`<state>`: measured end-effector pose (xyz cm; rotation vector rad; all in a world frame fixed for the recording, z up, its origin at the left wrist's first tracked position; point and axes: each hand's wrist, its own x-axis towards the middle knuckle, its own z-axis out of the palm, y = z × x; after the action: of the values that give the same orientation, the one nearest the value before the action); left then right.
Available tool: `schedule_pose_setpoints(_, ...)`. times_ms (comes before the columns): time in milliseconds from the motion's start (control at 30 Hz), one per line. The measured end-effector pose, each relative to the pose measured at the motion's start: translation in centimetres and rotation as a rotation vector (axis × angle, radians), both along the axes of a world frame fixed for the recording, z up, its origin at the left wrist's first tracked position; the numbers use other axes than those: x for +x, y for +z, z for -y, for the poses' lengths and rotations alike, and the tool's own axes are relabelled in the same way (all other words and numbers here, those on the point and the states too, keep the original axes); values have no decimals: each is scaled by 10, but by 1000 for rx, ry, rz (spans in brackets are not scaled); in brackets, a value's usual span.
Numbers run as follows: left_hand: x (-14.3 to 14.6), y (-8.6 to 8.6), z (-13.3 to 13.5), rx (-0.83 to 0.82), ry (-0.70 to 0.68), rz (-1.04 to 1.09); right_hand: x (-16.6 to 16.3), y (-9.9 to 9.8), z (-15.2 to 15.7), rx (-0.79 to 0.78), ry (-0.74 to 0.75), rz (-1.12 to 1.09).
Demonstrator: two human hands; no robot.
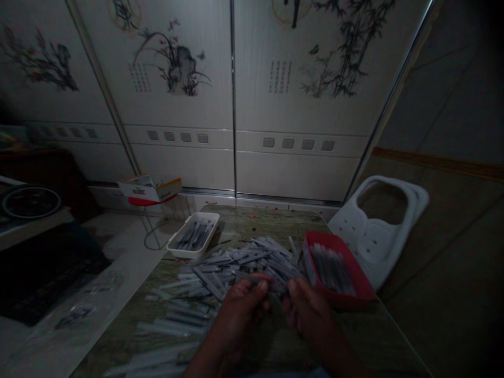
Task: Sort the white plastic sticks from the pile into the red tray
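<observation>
Both hands meet over the near middle of the table, in front of a loose pile of slim, pale pens (255,257). My left hand (246,302) is closed in a pinch on a slim, dark-grey pen (246,275) that points away to the left. Just to its right, my right hand (309,310) is closed too, thumb and fingertips pressed together near the pen's other end. What lies between those fingertips is too dark and blurred to name. More pens (169,328) lie in rough rows left of my left forearm.
A white tray (216,223) with pens stands at the back left, and a red bin (364,299) of upright pens at the right. Behind are a white plastic chair (378,241), a red stool (144,201) with an open box (139,190), and cabinet doors (189,168).
</observation>
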<state>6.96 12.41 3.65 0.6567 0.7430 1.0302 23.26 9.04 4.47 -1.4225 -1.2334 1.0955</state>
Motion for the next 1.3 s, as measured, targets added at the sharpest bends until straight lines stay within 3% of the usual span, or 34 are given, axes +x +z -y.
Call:
schedule_pose_setpoints(167,-1,-3,-1,-6,24,8,2,3,1,103,67,29)
schedule_pose_setpoints(367,-1,0,0,5,-11,19,2,1,3,-9,33,-27)
schedule_pose_setpoints(633,-1,1,0,-43,19,29,7,3,3,107,110,84)
schedule_pose_setpoints(833,-1,2,1,-24,-12,22,5,1,3,42,88,63)
schedule_pose_setpoints(1033,-1,1,2,-22,-3,35,5,9,5,119,148,86)
schedule_pose_setpoints(1300,-2,3,2,63,-70,-56,7,4,3,11,128,-30)
